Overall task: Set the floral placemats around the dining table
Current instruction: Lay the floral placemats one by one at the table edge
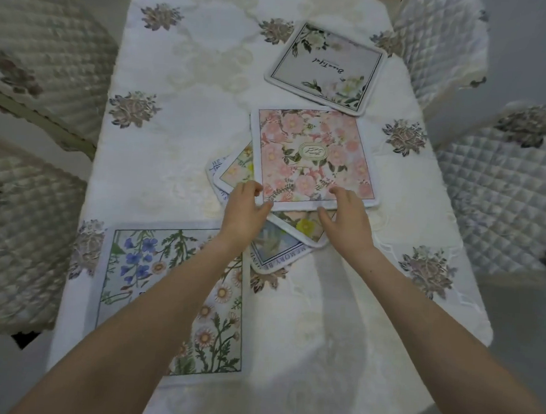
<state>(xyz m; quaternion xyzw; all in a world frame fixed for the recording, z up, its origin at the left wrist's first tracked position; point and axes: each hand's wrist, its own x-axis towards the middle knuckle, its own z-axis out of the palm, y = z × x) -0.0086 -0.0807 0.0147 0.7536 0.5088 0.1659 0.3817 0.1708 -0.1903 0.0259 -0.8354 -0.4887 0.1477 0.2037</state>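
Observation:
A pink floral placemat (313, 158) lies on top of a small pile at the table's centre. My left hand (246, 211) pinches its near left corner, fingers on top and thumb at the edge. My right hand (344, 217) holds its near edge farther right, fingers on the mat and thumb below the edge. Under it, a yellow-flower placemat (305, 226) and a blue-lettered placemat (272, 251) poke out. A placemat with blue flowers and daisies (170, 296) lies flat at the near left, partly under my left forearm. A white placemat with script (328, 63) rests at the far right.
The table carries a white embroidered tablecloth (180, 137). Chairs with quilted covers crowd both long sides: two on the left (41, 48) (17, 239) and two on the right (438, 41) (505, 195). Grey floor (520, 318) shows at the near right.

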